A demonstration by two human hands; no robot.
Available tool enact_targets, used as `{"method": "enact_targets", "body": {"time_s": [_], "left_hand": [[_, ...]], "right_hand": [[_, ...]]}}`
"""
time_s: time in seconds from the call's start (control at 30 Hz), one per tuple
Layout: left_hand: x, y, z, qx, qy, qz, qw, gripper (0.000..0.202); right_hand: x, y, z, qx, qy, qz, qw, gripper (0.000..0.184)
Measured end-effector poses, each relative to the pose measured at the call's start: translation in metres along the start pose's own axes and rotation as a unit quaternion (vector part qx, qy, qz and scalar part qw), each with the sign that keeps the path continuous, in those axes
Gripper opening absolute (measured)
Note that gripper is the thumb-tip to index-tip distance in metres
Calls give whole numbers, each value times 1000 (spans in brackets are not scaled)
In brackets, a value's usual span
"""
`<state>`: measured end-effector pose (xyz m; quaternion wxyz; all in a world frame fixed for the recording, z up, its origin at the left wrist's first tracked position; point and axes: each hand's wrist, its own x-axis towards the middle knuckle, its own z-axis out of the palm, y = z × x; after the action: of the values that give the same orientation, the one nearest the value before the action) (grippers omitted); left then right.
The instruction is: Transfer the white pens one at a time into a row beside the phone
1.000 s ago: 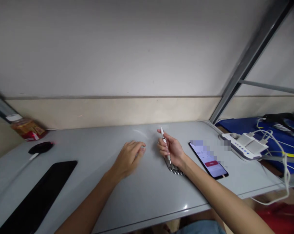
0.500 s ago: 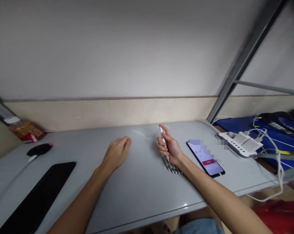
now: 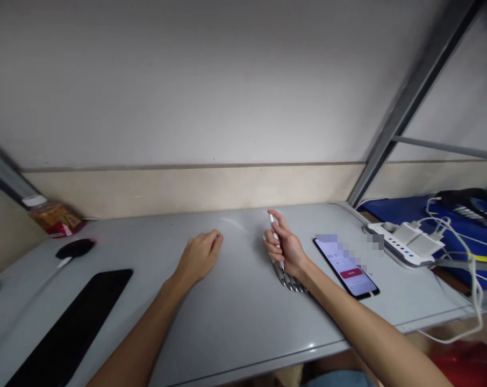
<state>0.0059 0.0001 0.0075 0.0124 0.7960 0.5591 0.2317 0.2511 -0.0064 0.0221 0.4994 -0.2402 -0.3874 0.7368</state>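
My right hand (image 3: 287, 248) is wrapped round a silver-white pen (image 3: 273, 226), which stands nearly upright with a slight tilt. The index finger reaches up to the pen's top end. Below and behind that hand, several more pens (image 3: 292, 284) lie side by side on the grey desk (image 3: 235, 322), partly covered by the palm and wrist. To the left, my left hand (image 3: 200, 255) rests on the desktop, back upward, its fingers curled in a loose fist with nothing showing in it.
A phone (image 3: 347, 269) with a lit timer screen lies right of my right hand. Beyond it are a power strip (image 3: 405, 244) with chargers and white cables. At the left are a black mat (image 3: 72, 328), a black mouse-like object (image 3: 74, 248) and a bottle (image 3: 54, 216). A wall closes off the back.
The view has shifted a little, so everything sits slightly further right and lower. Both hands keep nearly the same pose, the right one still round the pen.
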Motion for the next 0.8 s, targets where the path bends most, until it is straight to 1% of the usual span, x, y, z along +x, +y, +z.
{"method": "enact_targets", "body": {"time_s": [0.1, 0.3, 0.43, 0.53, 0.67, 0.73, 0.8], "left_hand": [[0, 1, -2, -8, -10, 1, 1000, 33], [0, 3, -3, -7, -12, -3, 1000, 33], [0, 4, -3, 4, -14, -1, 1000, 33], [1, 5, -3, 6, -16, -1, 1000, 33], [0, 5, -3, 0, -11, 6, 1000, 33], [0, 4, -3, -3, -11, 7, 1000, 33], [0, 4, -3, -8, -15, 5, 1000, 33]], "right_hand": [[0, 0, 2, -8, 0, 0, 1000, 44], [-1, 1, 2, -18, -2, -1, 1000, 45], [-1, 2, 1, -21, -5, -1, 1000, 39], [0, 2, 0, -20, -1, -4, 1000, 39], [0, 4, 2, -23, 3, -5, 1000, 32], [-1, 7, 5, -46, 0, -12, 999, 28], [-1, 12, 8, -99, 2, -35, 995, 23]]}}
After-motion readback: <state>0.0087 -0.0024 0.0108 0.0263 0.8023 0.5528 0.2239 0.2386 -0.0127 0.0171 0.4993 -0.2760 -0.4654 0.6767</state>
